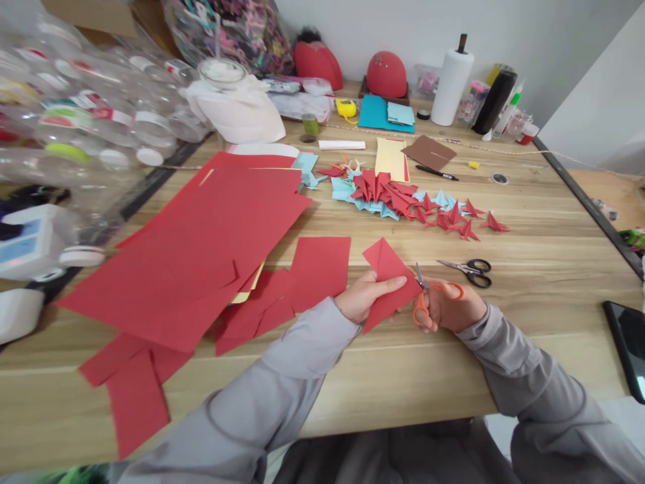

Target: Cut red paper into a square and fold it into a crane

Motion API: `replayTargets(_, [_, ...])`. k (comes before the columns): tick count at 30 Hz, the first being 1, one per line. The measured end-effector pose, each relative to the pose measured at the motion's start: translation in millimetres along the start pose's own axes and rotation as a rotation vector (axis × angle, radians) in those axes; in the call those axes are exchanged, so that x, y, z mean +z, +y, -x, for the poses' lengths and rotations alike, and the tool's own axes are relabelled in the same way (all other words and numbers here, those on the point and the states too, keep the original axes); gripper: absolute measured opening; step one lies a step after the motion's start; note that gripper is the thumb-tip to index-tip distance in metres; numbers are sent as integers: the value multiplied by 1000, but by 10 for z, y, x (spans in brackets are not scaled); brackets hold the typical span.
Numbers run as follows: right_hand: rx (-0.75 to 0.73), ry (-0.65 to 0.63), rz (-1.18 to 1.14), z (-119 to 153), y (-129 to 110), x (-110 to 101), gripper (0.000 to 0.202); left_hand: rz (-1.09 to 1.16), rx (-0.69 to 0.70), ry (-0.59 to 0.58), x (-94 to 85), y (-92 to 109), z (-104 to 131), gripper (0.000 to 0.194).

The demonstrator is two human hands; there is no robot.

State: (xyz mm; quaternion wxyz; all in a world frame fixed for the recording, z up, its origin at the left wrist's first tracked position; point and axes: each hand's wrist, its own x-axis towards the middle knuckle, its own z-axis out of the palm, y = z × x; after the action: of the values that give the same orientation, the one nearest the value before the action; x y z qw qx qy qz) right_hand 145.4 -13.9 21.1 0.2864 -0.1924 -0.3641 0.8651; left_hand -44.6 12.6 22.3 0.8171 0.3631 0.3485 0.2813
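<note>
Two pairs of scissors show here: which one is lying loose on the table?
The black-handled scissors, lying on the wooden table just beyond the right hand; the orange-handled scissors are held in that hand.

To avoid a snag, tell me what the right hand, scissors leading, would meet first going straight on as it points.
Most likely the red paper held in the left hand: the orange-handled scissors in the right hand point toward its edge. Depth is unclear, so they may be touching it.
</note>
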Motion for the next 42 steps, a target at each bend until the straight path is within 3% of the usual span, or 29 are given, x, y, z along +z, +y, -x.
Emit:
replayTargets(5, [-64, 20, -20, 14, -19, -7, 53, -2, 52, -25, -1, -12, -11, 38])
replayTargets(8, [-58, 25, -46, 20, -16, -25, 47, 72, 50, 46, 6, 5, -18, 35])
replayTargets(13, [-53, 0, -72, 17, -4, -34, 40, 185, 178, 149, 14, 10, -43, 28])
replayTargets(19, [62, -109, -97, 10, 22, -47, 54, 105, 152, 72, 36, 5, -17, 31])
replayTargets(35, [-16, 19, -127, -37, 51, -47, 44, 133, 146, 14, 47, 21, -12, 32])
replayTargets(42, [-9, -18, -212, -53, 76, -54, 43, 157, 132, -15, 33, -26, -25, 37])
